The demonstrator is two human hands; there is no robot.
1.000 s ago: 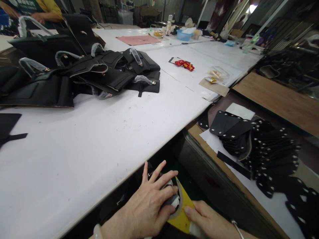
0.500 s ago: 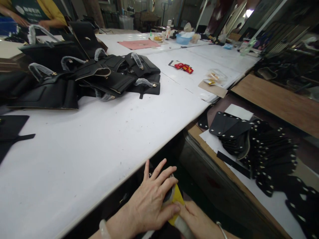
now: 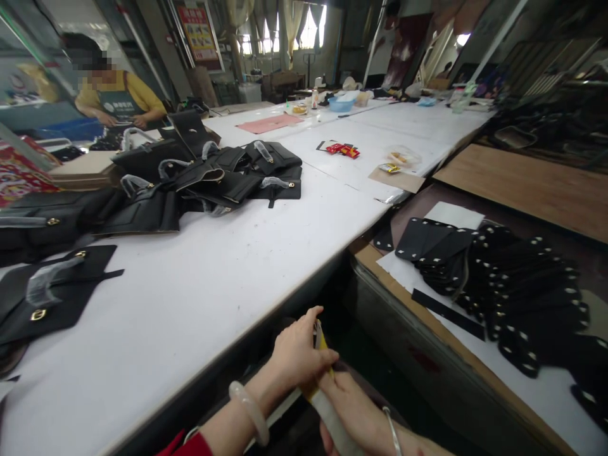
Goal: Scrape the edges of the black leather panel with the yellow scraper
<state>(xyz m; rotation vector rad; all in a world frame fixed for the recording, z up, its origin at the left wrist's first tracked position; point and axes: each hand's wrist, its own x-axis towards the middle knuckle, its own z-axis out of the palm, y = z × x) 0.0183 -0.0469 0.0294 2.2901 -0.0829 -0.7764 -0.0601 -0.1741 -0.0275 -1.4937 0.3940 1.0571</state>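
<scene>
At the table's front edge, low in the view, my left hand (image 3: 298, 349) is closed over a narrow yellow and pale grey strip (image 3: 331, 419), fingers close together and thumb across it. Below and right of it, my right hand (image 3: 351, 405) grips the strip's grey part. The two hands touch. What lies under them is dark and mostly hidden, so I cannot tell what the strip belongs to. Black handbags (image 3: 142, 209) with plastic-wrapped handles are heaped on the white table to the left, and one black bag piece (image 3: 52, 294) lies nearer me.
To my right, a lower surface holds many overlapping black pieces (image 3: 527, 285) with pale spots, beside a wooden board (image 3: 527, 183). The white table (image 3: 228, 272) carries red packets (image 3: 342, 150) and a pink sheet (image 3: 268, 123). A person in an apron (image 3: 124, 101) works at the far left.
My left hand's spread fingers have come together and turned on the strip. My right hand keeps its grip. The view has tilted up, showing more of the room and the left-side bags.
</scene>
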